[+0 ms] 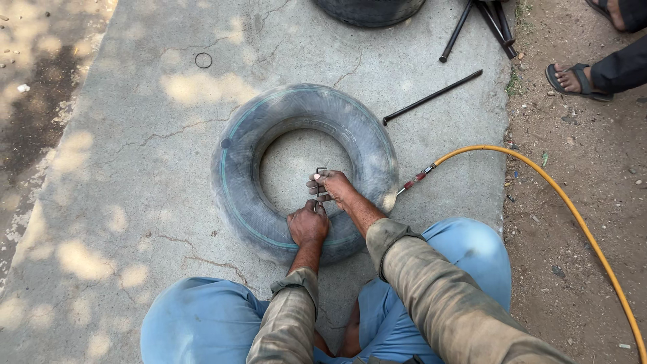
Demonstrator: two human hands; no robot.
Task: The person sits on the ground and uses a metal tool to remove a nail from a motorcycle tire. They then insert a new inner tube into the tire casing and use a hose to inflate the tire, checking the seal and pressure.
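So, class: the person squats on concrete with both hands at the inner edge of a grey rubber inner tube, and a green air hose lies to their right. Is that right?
Not quite. The head view shows the air hose is yellow-orange, not green. The rest holds: the left hand and right hand meet at the inner edge of the grey rubber inner tube on the concrete slab, working a small metal piece.

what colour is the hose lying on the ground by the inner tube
Yellow-orange, seen in the head view: the hose curves across the dirt.
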